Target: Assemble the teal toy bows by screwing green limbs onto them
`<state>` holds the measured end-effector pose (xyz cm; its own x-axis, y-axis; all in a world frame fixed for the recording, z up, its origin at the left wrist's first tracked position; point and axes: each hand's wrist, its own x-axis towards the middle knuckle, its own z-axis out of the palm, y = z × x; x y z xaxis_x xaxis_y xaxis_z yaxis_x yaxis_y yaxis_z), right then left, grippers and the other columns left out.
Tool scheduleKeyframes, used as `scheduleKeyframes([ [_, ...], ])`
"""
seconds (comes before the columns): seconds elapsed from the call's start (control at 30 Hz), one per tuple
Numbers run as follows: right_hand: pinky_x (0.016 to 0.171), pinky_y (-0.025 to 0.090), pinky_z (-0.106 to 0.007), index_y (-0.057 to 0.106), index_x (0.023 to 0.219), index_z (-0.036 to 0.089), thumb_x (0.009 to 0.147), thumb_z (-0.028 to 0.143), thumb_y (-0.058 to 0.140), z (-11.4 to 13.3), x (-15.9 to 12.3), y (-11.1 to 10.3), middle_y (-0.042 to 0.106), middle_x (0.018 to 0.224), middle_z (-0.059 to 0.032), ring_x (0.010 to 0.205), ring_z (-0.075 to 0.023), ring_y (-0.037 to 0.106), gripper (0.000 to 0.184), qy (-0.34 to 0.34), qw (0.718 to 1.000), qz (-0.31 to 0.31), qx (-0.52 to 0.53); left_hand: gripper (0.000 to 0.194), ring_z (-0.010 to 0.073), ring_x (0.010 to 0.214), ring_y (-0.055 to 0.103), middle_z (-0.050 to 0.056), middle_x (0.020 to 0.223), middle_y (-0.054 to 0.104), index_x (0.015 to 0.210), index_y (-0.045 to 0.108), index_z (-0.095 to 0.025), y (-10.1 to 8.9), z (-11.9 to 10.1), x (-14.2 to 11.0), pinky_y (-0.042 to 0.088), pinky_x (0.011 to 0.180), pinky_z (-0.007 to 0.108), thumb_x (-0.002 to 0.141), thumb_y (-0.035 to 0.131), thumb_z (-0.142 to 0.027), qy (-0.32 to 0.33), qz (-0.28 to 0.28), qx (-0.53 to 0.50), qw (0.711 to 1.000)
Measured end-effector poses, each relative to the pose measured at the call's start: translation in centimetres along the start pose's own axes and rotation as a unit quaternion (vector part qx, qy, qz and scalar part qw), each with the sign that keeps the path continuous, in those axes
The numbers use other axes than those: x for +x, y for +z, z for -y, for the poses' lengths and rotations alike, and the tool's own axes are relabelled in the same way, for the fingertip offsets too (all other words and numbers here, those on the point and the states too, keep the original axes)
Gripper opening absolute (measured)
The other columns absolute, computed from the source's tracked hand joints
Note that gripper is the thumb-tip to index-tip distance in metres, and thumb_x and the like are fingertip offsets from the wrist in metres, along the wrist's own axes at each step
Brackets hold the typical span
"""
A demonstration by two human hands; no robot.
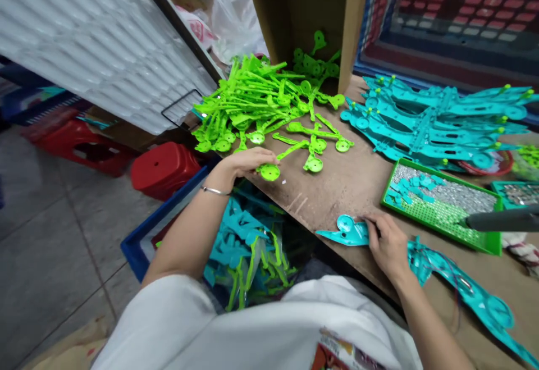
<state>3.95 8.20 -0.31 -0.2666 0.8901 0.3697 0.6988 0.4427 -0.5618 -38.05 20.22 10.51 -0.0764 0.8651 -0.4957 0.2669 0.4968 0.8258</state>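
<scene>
Head view: lime-green part (269,172) is held near its disc end by the left hand (251,160), fingers narrowed on it, at the near edge of the counter (332,190). Turquoise part (357,235) on the counter is touched by the right hand (388,243); whether it is gripped cannot be told. Green part judged light, stiff, slightly slippery; thin stem possibly fragile, disc end best gripped. Turquoise likely stiff too, best taken mid-length.
</scene>
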Motion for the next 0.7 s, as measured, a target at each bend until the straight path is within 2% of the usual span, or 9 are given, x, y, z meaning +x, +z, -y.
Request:
scheduleKeyframes([
  [0.1,0.087,0.056,-0.037,0.067,0.111,0.021,0.101,0.021,0.054,0.2,0.2,-0.1,0.073,0.102,-0.0068,0.095,-0.0215,0.071,0.016,0.014,0.999,-0.013,0.027,0.028,0.0090,0.047,0.051,-0.003,0.062,0.059,0.079,0.064,-0.016,2.2,3.6,-2.9,0.036,0.041,0.019,0.066,0.078,-0.037,-0.012,0.011,-0.087,0.996],
  [0.17,0.088,0.056,-0.036,0.067,0.111,0.021,0.102,0.022,0.053,0.3,0.3,-0.3,0.073,0.103,-0.0066,0.096,-0.0209,0.071,0.017,0.035,0.998,-0.026,0.039,0.035,0.0088,0.054,0.057,-0.003,0.070,0.062,0.086,0.061,-0.018,5.3,5.0,-4.8,0.046,0.050,0.019,0.067,0.076,-0.042,0.007,0.009,-0.129,0.992],
  [0.3,0.081,0.057,-0.033,0.066,0.113,0.022,0.103,0.026,0.051,0.5,0.3,-0.5,0.076,0.102,-0.0054,0.089,-0.0195,0.073,0.018,0.085,0.995,-0.039,0.031,0.043,0.0093,0.055,0.059,-0.004,0.071,0.063,0.102,0.058,-0.018,14.1,5.8,-6.9,0.049,0.053,0.020,0.072,0.081,-0.039,0.041,0.090,-0.231,0.968],
  [0.37,0.078,0.057,-0.032,0.064,0.114,0.021,0.104,0.027,0.050,0.4,0.2,-0.6,0.076,0.101,-0.0059,0.086,-0.0199,0.074,0.019,0.093,0.995,-0.036,0.015,0.046,0.0092,0.055,0.060,-0.004,0.073,0.065,0.105,0.053,-0.019,18.5,6.1,-6.9,0.046,0.051,0.018,0.075,0.082,-0.039,0.059,0.095,-0.209,0.971],
  [0.43,0.077,0.056,-0.032,0.064,0.112,0.020,0.104,0.027,0.049,0.2,0.0,-0.7,0.077,0.100,-0.0064,0.085,-0.0206,0.074,0.019,0.092,0.995,-0.035,-0.007,0.047,0.0106,0.061,0.064,-0.003,0.077,0.066,0.102,0.049,-0.019,21.8,6.6,-6.5,0.049,0.055,0.019,0.075,0.083,-0.039,0.065,0.091,-0.199,0.974],
  [0.5,0.076,0.056,-0.032,0.064,0.111,0.020,0.104,0.027,0.048,-0.1,-0.4,-0.9,0.076,0.100,-0.0070,0.085,-0.0210,0.074,0.019,0.087,0.995,-0.036,-0.027,0.051,0.0109,0.065,0.066,-0.003,0.081,0.066,0.107,0.048,-0.019,23.8,7.2,-6.2,0.051,0.059,0.021,0.074,0.083,-0.037,0.073,0.059,-0.192,0.977],
  [0.57,0.077,0.056,-0.032,0.064,0.111,0.020,0.104,0.028,0.047,-0.5,-0.9,-1.3,0.076,0.100,-0.0077,0.085,-0.0212,0.074,0.019,0.083,0.995,-0.034,-0.039,0.062,0.0097,0.068,0.066,-0.004,0.084,0.065,0.124,0.045,-0.018,24.7,7.6,-6.3,0.052,0.063,0.020,0.075,0.081,-0.032,0.092,0.032,-0.175,0.980],
  [0.63,0.078,0.056,-0.033,0.064,0.112,0.020,0.105,0.028,0.046,-0.9,-1.5,-1.9,0.076,0.101,-0.0083,0.086,-0.0213,0.074,0.021,0.086,0.995,-0.032,-0.045,0.084,0.0089,0.068,0.065,-0.006,0.084,0.064,0.149,0.031,-0.022,25.0,7.7,-6.7,0.052,0.065,0.020,0.078,0.077,-0.027,0.117,0.032,-0.138,0.983],
  [0.7,0.080,0.057,-0.034,0.064,0.113,0.020,0.105,0.029,0.046,-1.4,-2.0,-2.4,0.076,0.101,-0.0084,0.087,-0.0214,0.073,0.022,0.096,0.994,-0.033,-0.046,0.097,0.0087,0.066,0.064,-0.007,0.082,0.063,0.161,0.015,-0.028,25.1,7.4,-7.3,0.052,0.064,0.020,0.082,0.072,-0.024,0.134,0.046,-0.083,0.986],
])
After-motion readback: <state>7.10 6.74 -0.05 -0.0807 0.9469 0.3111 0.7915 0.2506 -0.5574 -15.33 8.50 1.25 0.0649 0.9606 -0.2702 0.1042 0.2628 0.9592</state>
